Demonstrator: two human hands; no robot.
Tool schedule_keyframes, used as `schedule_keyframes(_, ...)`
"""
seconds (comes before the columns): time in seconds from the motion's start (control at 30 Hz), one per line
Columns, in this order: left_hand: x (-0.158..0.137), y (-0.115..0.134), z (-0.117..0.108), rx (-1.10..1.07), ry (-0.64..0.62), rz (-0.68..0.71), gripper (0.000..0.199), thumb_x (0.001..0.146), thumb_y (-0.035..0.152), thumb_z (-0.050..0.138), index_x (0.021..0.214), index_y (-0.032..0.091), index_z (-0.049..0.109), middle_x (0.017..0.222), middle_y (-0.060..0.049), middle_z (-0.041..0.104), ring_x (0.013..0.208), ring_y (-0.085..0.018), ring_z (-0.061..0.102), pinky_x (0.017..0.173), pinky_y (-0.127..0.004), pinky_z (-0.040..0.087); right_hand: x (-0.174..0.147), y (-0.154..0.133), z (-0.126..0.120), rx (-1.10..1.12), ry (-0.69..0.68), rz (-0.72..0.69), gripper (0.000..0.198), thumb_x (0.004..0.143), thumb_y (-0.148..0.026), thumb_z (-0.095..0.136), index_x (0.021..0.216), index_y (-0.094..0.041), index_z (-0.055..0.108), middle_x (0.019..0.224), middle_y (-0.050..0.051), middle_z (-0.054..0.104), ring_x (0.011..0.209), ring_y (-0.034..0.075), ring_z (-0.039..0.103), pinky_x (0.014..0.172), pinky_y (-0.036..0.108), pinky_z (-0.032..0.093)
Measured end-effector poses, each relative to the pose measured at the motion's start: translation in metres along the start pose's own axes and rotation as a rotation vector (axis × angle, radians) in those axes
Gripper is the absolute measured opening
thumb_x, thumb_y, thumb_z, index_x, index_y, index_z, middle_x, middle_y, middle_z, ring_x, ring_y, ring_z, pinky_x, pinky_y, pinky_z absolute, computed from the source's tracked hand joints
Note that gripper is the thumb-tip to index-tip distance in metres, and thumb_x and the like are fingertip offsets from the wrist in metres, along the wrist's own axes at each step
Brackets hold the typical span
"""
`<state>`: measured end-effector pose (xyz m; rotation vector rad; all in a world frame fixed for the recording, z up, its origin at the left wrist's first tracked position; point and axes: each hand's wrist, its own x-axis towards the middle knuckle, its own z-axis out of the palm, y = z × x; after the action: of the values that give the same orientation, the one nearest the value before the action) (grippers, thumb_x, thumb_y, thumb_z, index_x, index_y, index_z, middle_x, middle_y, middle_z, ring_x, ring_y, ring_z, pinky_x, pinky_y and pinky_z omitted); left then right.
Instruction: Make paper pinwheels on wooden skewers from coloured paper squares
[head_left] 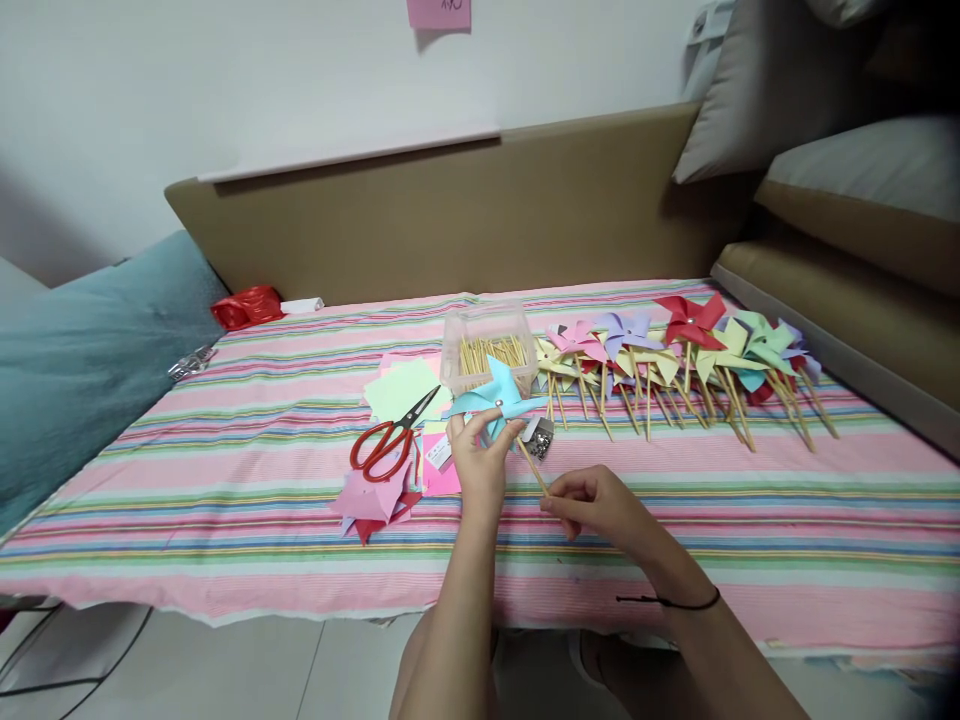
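A light-blue paper pinwheel (pixel 501 390) on a thin wooden stick (pixel 534 470) is held up in front of me. My left hand (pixel 480 455) pinches the pinwheel near its centre from below. The stick's lower end sits between the thumb and fingers of my right hand (pixel 592 505). Just behind the pinwheel stands a clear plastic box (pixel 450 350) with many wooden sticks (pixel 480 352) in it. Small metal pins (pixel 540 440) lie in a little container beside the pinwheel's stick. Red-handled scissors (pixel 390 440) rest left of my left hand.
Finished pinwheels (pixel 694 325) in several colours lie in a row at the right. Green paper sheets (pixel 405 388) and pink paper pieces (pixel 375 495) lie around the scissors. A red plastic bag (pixel 247 307) is at the back left. Striped cloth (pixel 225 460) covers the surface.
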<state>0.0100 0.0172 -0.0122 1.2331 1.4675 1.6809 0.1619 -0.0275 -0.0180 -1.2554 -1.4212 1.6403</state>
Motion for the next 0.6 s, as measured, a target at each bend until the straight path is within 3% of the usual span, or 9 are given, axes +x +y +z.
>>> schedule_keyframes(0.17,-0.0021,0.0062,-0.0001,0.119,0.071,0.036,0.006,0.065,0.029,0.076,0.070,0.026,0.073,0.078,-0.003,0.051,0.093,-0.023,0.049,0.091,-0.036,0.037,-0.0002,0.0014,-0.0002,-0.030,0.020,-0.012,0.029,0.069,-0.042,0.070,0.060,-0.014,0.065,0.042,-0.001,0.055,0.041,0.011,0.051,0.045,0.022,0.041)
schedule_keyframes(0.27,-0.0025,0.0037,0.0000,0.099,0.051,0.030,0.008,0.070,0.032,0.072,0.074,0.025,0.073,0.082,-0.003,0.052,0.096,-0.022,0.051,0.092,-0.035,0.036,-0.0003,0.0008,-0.0005,-0.047,0.043,-0.021,0.030,0.070,-0.042,0.069,0.060,-0.014,0.065,0.043,-0.001,0.055,0.042,0.011,0.051,0.045,0.022,0.042)
schedule_keyframes(0.5,-0.0038,0.0025,0.0029,-0.087,0.024,-0.021,0.016,0.071,0.035,0.071,0.078,0.020,0.070,0.095,-0.004,0.054,0.100,-0.020,0.055,0.088,-0.031,0.042,0.0016,0.0012,-0.0001,-0.012,0.105,-0.041,0.032,0.069,-0.046,0.069,0.065,-0.015,0.067,0.044,0.000,0.058,0.043,0.012,0.052,0.047,0.024,0.044)
schedule_keyframes(0.6,-0.0037,0.0062,0.0036,-0.234,0.054,-0.072,0.021,0.072,0.037,0.070,0.081,0.020,0.063,0.110,-0.006,0.055,0.103,-0.019,0.058,0.086,-0.031,0.045,0.0037,0.0029,-0.0008,0.010,0.177,-0.055,0.034,0.069,-0.049,0.069,0.063,-0.015,0.067,0.045,0.000,0.058,0.042,0.011,0.050,0.045,0.023,0.041)
